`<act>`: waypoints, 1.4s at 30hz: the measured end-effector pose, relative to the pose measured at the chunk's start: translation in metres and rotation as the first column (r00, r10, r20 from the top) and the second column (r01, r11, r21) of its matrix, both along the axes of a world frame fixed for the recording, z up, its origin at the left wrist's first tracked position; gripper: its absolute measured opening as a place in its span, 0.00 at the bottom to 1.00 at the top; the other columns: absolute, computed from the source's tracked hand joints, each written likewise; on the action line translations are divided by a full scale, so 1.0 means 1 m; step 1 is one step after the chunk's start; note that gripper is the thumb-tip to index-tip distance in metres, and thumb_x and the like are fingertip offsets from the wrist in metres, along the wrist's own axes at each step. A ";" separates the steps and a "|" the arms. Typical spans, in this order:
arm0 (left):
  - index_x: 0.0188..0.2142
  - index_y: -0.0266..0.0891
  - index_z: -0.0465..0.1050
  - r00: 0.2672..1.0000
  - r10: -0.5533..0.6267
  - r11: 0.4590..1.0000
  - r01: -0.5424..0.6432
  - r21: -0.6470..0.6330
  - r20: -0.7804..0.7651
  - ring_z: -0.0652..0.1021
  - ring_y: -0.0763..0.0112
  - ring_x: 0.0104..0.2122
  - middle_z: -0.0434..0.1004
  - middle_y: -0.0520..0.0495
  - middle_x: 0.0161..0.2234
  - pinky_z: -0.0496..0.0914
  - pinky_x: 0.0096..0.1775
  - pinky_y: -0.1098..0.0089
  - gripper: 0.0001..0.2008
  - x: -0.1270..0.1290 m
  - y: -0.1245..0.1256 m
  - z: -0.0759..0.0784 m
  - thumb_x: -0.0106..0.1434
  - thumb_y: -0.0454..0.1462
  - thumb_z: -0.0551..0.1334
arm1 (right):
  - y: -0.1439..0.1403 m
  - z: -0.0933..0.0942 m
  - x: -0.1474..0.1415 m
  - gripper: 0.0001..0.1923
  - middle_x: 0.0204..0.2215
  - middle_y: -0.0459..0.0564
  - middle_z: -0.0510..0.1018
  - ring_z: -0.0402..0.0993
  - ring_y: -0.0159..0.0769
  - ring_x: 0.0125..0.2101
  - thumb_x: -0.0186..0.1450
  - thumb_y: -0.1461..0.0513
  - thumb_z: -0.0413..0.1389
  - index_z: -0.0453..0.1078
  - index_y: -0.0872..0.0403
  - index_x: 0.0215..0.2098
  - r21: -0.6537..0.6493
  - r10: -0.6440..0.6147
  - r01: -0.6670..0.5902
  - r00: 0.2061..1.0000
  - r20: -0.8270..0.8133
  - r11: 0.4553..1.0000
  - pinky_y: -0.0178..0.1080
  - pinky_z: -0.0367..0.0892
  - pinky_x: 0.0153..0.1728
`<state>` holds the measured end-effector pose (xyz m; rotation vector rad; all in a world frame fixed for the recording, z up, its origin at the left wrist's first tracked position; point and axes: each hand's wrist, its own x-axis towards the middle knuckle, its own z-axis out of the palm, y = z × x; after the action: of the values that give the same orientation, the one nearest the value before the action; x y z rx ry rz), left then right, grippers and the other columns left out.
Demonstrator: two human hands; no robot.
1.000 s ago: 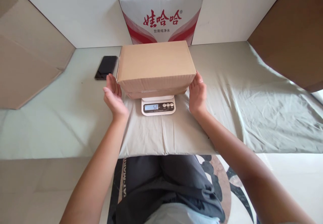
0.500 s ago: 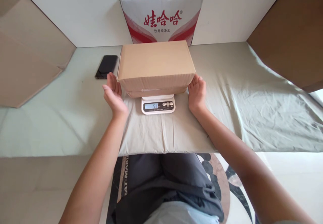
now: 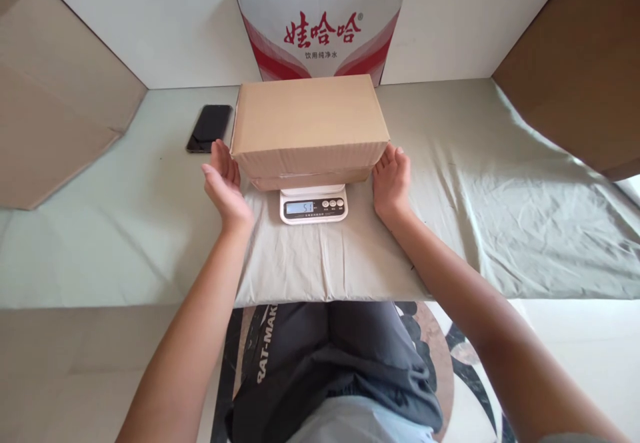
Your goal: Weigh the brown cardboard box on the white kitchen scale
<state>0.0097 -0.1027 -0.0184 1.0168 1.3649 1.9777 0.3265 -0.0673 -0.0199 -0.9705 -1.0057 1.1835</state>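
- Pale green cloth (image 3: 500, 183) covers the bench (image 3: 75, 243), and white panels close it in behind.
- At the middle, a plain cardboard box (image 3: 307, 120) sits closed on a small white kitchen scale (image 3: 313, 204); the display reads 51.
- Left hand (image 3: 223, 180) stands open just beside the box's left end, palm inward, fingers (image 3: 221, 158) straight and close together, gripping nothing.
- Right hand (image 3: 391, 182) mirrors it at the right end, fingers together and at the box's lower corner; whether they touch it, I cannot tell.
- Black phone (image 3: 209, 128) lies left of the box.
- Behind the box stands a red-and-white water carton (image 3: 320, 30).
- Brown cardboard sheets (image 3: 55, 123) lean at both sides.
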 end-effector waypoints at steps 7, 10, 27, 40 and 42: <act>0.76 0.46 0.70 0.997 -0.016 0.999 0.012 -0.044 -0.074 0.65 0.51 0.81 0.61 0.35 0.82 0.64 0.79 0.53 0.59 -0.003 0.001 -0.004 0.65 0.81 0.45 | -0.001 0.002 0.000 0.37 0.76 0.44 0.75 0.62 0.55 0.82 0.65 0.29 0.53 0.77 0.38 0.60 0.012 0.003 -0.003 1.000 -0.002 1.000 0.67 0.57 0.84; 0.76 0.41 0.69 1.000 0.000 1.000 0.000 -0.007 -0.012 0.65 0.50 0.81 0.61 0.32 0.82 0.63 0.80 0.51 0.60 0.000 0.002 -0.002 0.67 0.79 0.40 | -0.003 0.005 -0.002 0.37 0.76 0.43 0.75 0.62 0.54 0.82 0.63 0.28 0.55 0.77 0.38 0.58 0.000 -0.004 0.004 1.000 -0.014 1.000 0.65 0.57 0.85; 0.69 0.49 0.78 0.998 -0.059 0.998 0.058 -0.024 -0.034 0.68 0.46 0.79 0.68 0.37 0.79 0.64 0.79 0.47 0.53 -0.005 0.002 -0.006 0.63 0.80 0.52 | -0.006 0.004 -0.002 0.39 0.77 0.40 0.73 0.58 0.54 0.83 0.63 0.25 0.55 0.76 0.33 0.61 0.042 0.021 -0.023 0.998 0.063 0.999 0.64 0.57 0.84; 0.70 0.42 0.76 0.998 -0.069 0.997 0.070 -0.029 0.002 0.69 0.45 0.79 0.69 0.34 0.78 0.65 0.78 0.50 0.54 0.007 0.000 0.002 0.69 0.78 0.46 | -0.002 -0.003 -0.001 0.37 0.75 0.40 0.76 0.60 0.56 0.82 0.62 0.26 0.60 0.77 0.33 0.59 0.066 0.019 -0.020 1.000 0.020 0.998 0.65 0.59 0.84; 0.69 0.38 0.76 0.997 -0.075 0.997 0.075 0.003 0.029 0.69 0.42 0.79 0.70 0.30 0.77 0.66 0.78 0.48 0.56 0.009 0.000 0.001 0.68 0.79 0.46 | 0.002 -0.010 0.002 0.35 0.74 0.40 0.77 0.62 0.58 0.81 0.63 0.26 0.59 0.77 0.32 0.59 0.098 0.015 -0.019 0.999 0.035 0.995 0.68 0.61 0.83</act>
<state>0.0184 -0.1026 -0.0170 1.0218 1.2911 1.9314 0.3289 -0.0652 -0.0297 -0.9092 -1.0914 1.1243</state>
